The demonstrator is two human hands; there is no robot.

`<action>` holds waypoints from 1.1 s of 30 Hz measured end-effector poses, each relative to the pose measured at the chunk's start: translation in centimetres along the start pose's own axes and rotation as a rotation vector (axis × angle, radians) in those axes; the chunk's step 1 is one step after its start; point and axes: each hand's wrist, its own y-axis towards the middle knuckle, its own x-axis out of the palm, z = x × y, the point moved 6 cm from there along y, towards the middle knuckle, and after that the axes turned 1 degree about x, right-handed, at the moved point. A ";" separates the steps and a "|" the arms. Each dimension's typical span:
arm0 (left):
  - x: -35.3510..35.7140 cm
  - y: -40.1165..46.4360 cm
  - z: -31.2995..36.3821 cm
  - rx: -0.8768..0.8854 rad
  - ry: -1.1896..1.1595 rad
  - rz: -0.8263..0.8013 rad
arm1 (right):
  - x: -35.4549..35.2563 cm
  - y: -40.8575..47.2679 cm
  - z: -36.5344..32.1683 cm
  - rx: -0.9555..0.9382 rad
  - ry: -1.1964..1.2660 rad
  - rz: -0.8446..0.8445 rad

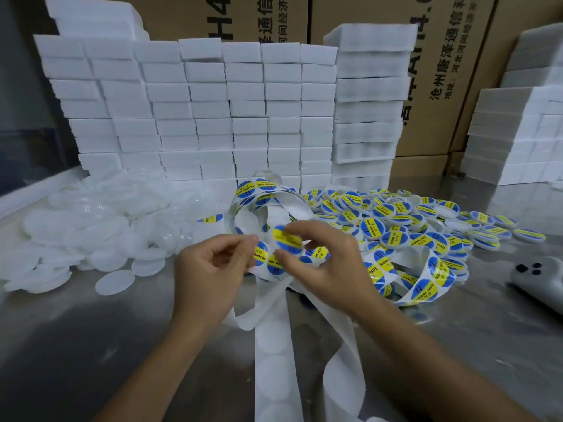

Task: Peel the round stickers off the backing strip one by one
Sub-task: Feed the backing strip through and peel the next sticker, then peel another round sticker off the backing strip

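A white backing strip (275, 339) loops across the steel table, its near end bare of stickers and trailing toward me. Farther along it carries round blue-and-yellow stickers (426, 287). My left hand (210, 269) pinches the strip's edge beside a sticker. My right hand (326, 266) holds one round sticker (288, 239) between thumb and fingertips, lifted above the strip. Whether that sticker is fully free of the backing is unclear.
Plain white lids (91, 226) lie heaped at the left. Labelled lids (396, 217) pile up at the right. Stacked white foam blocks (213, 111) and cardboard boxes (441, 71) wall off the back. A grey controller (539, 278) rests at the right edge.
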 end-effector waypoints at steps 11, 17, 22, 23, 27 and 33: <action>-3.6 1.1 -5.4 -0.582 -0.090 0.252 | -6.2 7.2 12.9 0.422 -0.511 0.093; -2.2 0.7 -5.3 -0.575 -0.148 0.058 | -6.3 9.9 16.8 0.502 -0.746 -0.034; -1.7 0.9 -5.0 -0.549 -0.185 0.010 | -5.1 9.8 18.0 0.529 -0.770 -0.081; -1.6 1.0 -4.8 -0.544 -0.199 0.000 | -4.9 9.8 18.1 0.539 -0.771 -0.098; -1.2 1.0 -4.5 -0.533 -0.275 -0.058 | -4.4 9.8 17.5 0.611 -0.764 -0.180; -0.3 0.8 -4.1 -0.507 -0.329 -0.137 | -1.7 8.9 9.1 0.239 -0.484 0.084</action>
